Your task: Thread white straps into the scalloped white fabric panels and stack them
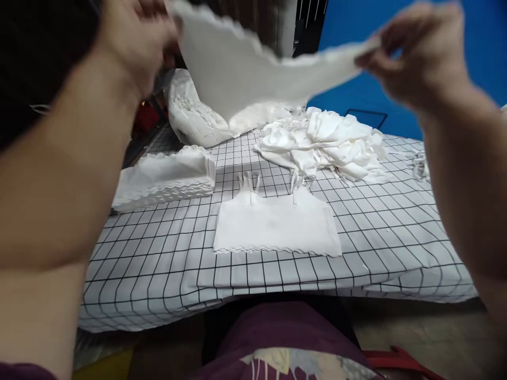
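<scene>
Left hand (132,50) and right hand (422,55) each pinch an end of a white fabric piece (245,74) above the table (158,258), apparently to keep it spread. Strapped tops (277,227) lie flat below, likely for aligned edges; scalloped stack (170,182) at left, loose white heap (325,142) behind.

Purple garment (277,327) — pale print (301,363), matching sleeve (24,371), bare forearms (51,174)

White cloth (257,79), black-gridded white tablecloth (158,253)
</scene>
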A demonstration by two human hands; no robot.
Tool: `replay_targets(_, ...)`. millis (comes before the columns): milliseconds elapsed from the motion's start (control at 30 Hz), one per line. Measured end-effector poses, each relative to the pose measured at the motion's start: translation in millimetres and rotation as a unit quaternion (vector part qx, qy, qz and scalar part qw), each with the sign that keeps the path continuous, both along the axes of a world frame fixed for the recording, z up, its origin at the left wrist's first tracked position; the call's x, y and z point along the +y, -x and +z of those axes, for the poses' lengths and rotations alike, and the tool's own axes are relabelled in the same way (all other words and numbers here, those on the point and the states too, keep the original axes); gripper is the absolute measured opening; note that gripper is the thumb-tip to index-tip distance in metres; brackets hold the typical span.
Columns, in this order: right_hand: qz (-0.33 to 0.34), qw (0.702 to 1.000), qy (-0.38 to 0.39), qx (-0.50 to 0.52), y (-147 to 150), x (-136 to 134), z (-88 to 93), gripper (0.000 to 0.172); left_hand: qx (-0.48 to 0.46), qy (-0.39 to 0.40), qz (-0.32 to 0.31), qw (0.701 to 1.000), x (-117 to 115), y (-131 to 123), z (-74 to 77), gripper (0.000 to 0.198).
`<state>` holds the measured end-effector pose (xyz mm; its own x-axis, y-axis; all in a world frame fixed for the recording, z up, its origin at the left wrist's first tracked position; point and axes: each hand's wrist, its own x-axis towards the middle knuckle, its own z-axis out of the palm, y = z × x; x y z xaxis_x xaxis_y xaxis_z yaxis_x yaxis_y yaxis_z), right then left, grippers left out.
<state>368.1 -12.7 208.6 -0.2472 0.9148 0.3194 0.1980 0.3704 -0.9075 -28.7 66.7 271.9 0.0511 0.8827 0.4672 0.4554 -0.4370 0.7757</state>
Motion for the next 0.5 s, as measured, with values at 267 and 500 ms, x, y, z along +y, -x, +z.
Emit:
replay_targets(267, -0.144, 0.916, -0.162, -0.337, 7, -120, -204.7, 0.013, 0.189, 0.022, -0.196, 0.962, -115, 41, -225.5, 0.019)
replay_targets(500, -0.195, 0.869, -0.249, -0.382, 13, -150, -192.8, 0.012, 0.227, -0.082, -0.179, 0.954, -136, 54, -228.2, 0.021)
